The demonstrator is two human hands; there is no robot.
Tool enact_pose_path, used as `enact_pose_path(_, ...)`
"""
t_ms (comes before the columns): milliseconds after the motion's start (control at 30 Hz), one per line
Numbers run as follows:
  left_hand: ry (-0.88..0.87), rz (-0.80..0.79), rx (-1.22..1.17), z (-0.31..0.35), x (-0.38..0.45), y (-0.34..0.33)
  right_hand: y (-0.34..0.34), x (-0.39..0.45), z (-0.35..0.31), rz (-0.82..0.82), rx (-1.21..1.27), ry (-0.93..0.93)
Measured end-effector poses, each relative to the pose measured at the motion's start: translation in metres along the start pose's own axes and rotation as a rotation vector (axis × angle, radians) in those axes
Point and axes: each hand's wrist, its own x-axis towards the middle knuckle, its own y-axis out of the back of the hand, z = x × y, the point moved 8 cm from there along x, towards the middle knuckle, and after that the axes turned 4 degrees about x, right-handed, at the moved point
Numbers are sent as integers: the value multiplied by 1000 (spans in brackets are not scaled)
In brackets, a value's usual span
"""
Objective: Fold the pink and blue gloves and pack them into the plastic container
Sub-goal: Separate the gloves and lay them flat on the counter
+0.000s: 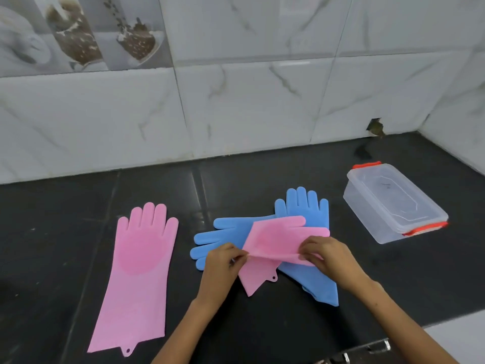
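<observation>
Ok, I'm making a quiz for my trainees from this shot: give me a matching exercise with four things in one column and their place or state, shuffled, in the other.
Things:
1. flat pink glove
2. folded pink glove
3. blue gloves
4. plastic container

Places or states:
A. lid on, far right of the counter
B. pinched by the left hand and right hand
C. lying crossed under another glove
D. spread out alone on the left

Pairs: 1-D, 2-B, 3-C, 4-A
</observation>
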Motion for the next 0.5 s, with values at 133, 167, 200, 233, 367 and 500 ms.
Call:
enact_pose_path(133,105,131,-169,-9,2,36,33,28,-28,113,98,53)
enact_pose_path(167,136,149,-200,-13,2,46,38,38,-40,110,112,88)
enact_pose_path(200,167,163,-228,-17,1,58,42,50,-54,105,121,133)
enact_pose_path(233,191,178,-244,-20,0,70,45,62,-69,101,128,180)
enact_pose_path(367,214,299,-162,-25,-10,138,46,109,-133,103,132,353)
enact_pose_path(500,178,458,94,-18,-26,208,45,155,-210,141,177,511)
